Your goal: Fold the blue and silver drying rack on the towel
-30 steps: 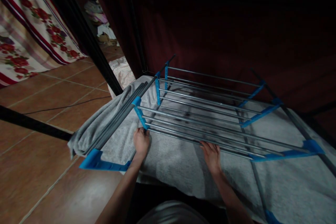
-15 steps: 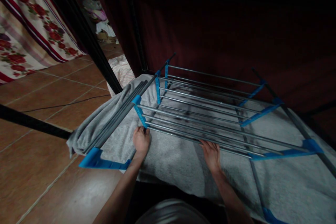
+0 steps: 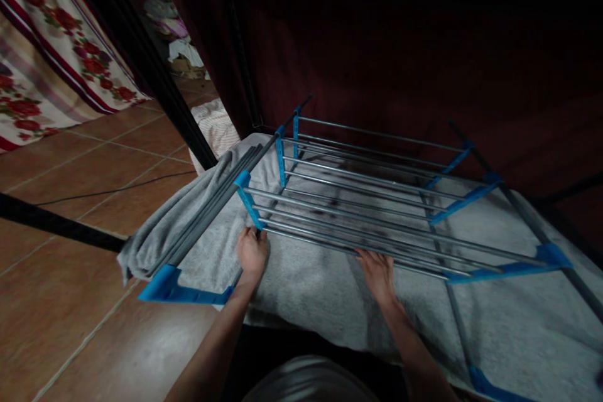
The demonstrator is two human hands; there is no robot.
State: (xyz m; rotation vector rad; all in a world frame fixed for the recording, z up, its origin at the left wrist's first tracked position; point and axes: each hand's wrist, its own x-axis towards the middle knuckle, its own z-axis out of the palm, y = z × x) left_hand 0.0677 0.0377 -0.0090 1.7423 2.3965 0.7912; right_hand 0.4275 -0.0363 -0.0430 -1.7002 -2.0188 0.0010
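Since half a second ago, the rack (image 3: 348,215) and both our hands have slid slightly left in view together, each hand keeping its place on it. The blue-and-gray rack lies on the gray blanket (image 3: 311,301), its metal rods running crosswise. Our left hand (image 3: 252,252) has its fingers curled around the lower pole, just beside the bottom of the near blue bracket (image 3: 249,201). Our right hand (image 3: 378,273) lays its fingertips on the front rod; we cannot tell whether they wrap beneath. Gray tubes (image 3: 211,207) lie along the rack's left side.
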